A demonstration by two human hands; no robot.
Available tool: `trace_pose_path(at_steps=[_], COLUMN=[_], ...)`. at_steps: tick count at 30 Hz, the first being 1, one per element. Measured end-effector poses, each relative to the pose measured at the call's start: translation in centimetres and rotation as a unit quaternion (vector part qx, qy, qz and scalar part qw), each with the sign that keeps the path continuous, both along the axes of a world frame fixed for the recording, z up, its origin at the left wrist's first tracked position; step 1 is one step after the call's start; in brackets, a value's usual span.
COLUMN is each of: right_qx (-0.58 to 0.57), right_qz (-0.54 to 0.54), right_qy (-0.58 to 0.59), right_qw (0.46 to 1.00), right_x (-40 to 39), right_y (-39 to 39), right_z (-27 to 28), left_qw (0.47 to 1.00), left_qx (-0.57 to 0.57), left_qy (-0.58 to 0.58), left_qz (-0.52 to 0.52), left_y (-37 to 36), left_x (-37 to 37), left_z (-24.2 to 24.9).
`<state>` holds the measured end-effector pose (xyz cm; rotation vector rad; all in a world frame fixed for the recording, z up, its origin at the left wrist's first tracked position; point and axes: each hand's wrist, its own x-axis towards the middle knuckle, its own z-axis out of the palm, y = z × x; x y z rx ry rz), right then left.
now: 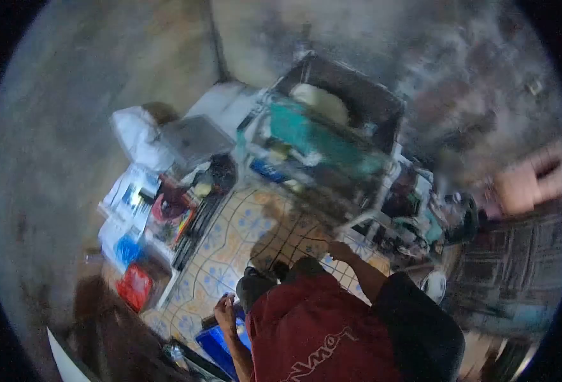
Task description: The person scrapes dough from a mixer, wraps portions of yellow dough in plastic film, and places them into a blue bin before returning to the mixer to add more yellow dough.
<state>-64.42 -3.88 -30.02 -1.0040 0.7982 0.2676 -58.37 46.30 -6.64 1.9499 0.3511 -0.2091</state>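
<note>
My left hand (225,310) hangs low at my left side, its fingers drawn together near a small pale spot that I cannot make out. A blue flat-looking object (214,347) lies below and behind this hand, partly covered by my forearm. Out in front of my right side, my right hand (341,251) is held over the tiled floor (230,232) with its fingers curled in. Whether anything is inside it is hidden.
Ahead stands a large dark bin-like frame with a green panel (319,137) and a pale bundle (319,102). Leftward are white bags (142,137), a dark rack (201,223) and a red packet (135,288). Blurred clutter (414,216) fills the right, beside a dark slatted surface (510,267).
</note>
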Motion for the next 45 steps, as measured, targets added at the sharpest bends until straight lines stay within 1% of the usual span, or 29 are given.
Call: trace_pose_path(at_steps=[1, 3, 5, 6, 8, 10, 11, 12, 13, 14, 15, 16, 18, 19, 20, 21, 23, 26, 28, 29, 32, 33, 34, 36, 38, 39, 42, 43, 45], right_qx=[-0.012, -0.087, -0.25, -0.309, -0.433, -0.606, -0.462, -0.54, -0.612, -0.496, -0.52, -0.591, -0.573, -0.61, -0.644, -0.65, -0.677, -0.678, -0.596, -0.632, -0.653, -0.615, -0.632, -0.61, -0.604, -0.602, -0.619, -0.609, -0.602], right_qz=[0.001, 0.061, 0.11, 0.136, 0.048, 0.031, -0.126, -0.127, -0.131, -0.271, -0.312, -0.366, -0.38, -0.386, -0.388, -0.381, -0.361, -0.355, -0.403, -0.377, -0.389, -0.396, -0.422, -0.415, -0.418, -0.416, -0.427, -0.427, -0.437], right_qy=[-0.047, -0.169, 0.073, 0.171, 0.058, 0.07, 0.04, 0.063, 0.095, 0.173, 0.124, 0.009, -0.017, 0.03, 0.075, 0.083, 0.126, 0.211, 0.246, 0.284, 0.267, 0.282, 0.229, 0.245, 0.265, 0.264, 0.253, 0.252, 0.239], right_qw=[0.999, 0.98, 0.959, 0.926, 0.898, 0.792, 0.877, 0.83, 0.774, 0.807, 0.786, 0.719, 0.726, 0.692, 0.655, 0.652, 0.629, 0.609, 0.649, 0.615, 0.592, 0.62, 0.608, 0.629, 0.625, 0.628, 0.609, 0.619, 0.624], right_x=[-2.0, -5.6, -4.9, -1.7, -3.0, -1.7, 2.3, 3.2, 4.4, 10.4, 12.1, 15.7, 19.6, 21.5, 22.9, 24.0, 24.8, 25.4, 27.1, 27.1, 27.3, 27.4, 27.6, 27.4, 27.3, 27.3, 27.1, 27.2, 27.1], right_y=[0.3, 0.1, 1.6, 1.2, -1.1, -4.1, -3.8, -6.9, -9.9, -9.3, -11.6, -11.8, -14.6, -16.0, -17.3, -18.4, -19.6, -19.9, -17.8, -18.0, -17.7, -17.5, -17.3, -17.8, -17.8, -17.7, -18.3, -18.1, -17.9], right_z=[-0.2, -1.0, 9.6, 14.7, 9.9, 8.4, 16.7, 14.7, 13.3, 23.1, 23.3, 27.5, 31.0, 31.8, 31.7, 30.9, 28.6, 25.9, 31.2, 30.4, 30.8, 31.6, 32.3, 31.5, 31.5, 31.6, 29.8, 30.3, 30.6], left_qw=[0.997, 0.989, 0.981, 0.975, 0.956, 0.919, 0.933, 0.936, 0.939, 0.933, 0.925, 0.9, 0.894, 0.886, 0.89, 0.893, 0.914, 0.912, 0.917, 0.919, 0.923, 0.922, 0.921, 0.922, 0.924, 0.924, 0.92, 0.897, 0.902], left_qx=[0.025, -0.03, -0.095, 0.061, 0.123, 0.191, 0.091, -0.006, -0.101, -0.091, -0.08, 0.038, -0.088, -0.089, -0.133, -0.178, -0.114, -0.003, 0.029, 0.046, 0.112, 0.123, 0.135, 0.152, 0.162, 0.117, 0.159, 0.181, 0.133], left_qy=[0.046, 0.051, 0.06, -0.008, 0.076, 0.038, 0.06, 0.086, 0.026, -0.027, -0.081, -0.13, -0.177, -0.216, -0.215, -0.213, -0.188, -0.245, -0.225, -0.215, -0.224, -0.226, -0.227, -0.223, -0.216, -0.223, -0.201, -0.267, -0.255], left_qz=[-0.057, -0.136, -0.159, -0.215, -0.257, -0.342, -0.343, -0.341, -0.329, -0.347, -0.362, -0.414, -0.403, -0.399, -0.378, -0.355, -0.341, -0.328, -0.327, -0.327, -0.291, -0.29, -0.286, -0.277, -0.269, -0.286, -0.298, -0.302, -0.323], left_y=[1.0, -0.1, 0.0, -3.2, -6.2, -9.3, -10.8, -11.7, -12.5, -14.0, -15.4, -18.9, -25.6, -28.7, -31.6, -34.2, -38.4, -42.8, -44.4, -45.1, -46.1, -46.2, -46.3, -46.3, -46.4, -46.4, -46.4, -45.6, -45.5], left_x=[1.3, 4.3, 7.4, 10.6, 16.5, 22.5, 25.4, 28.6, 32.0, 35.4, 38.8, 42.5, 46.5, 48.5, 50.1, 51.4, 52.3, 56.0, 57.6, 57.9, 58.5, 58.7, 58.9, 59.1, 59.1, 58.4, 59.0, 60.8, 60.1], left_z=[-0.8, 1.0, -1.6, -0.6, 1.3, 1.6, 1.0, -0.3, -3.9, -5.0, -6.1, -5.1, 0.7, 3.2, 4.6, 5.7, 10.1, 7.5, 6.3, 6.1, 5.9, 5.9, 5.9, 5.8, 5.8, 6.4, 6.4, 4.0, 4.8])
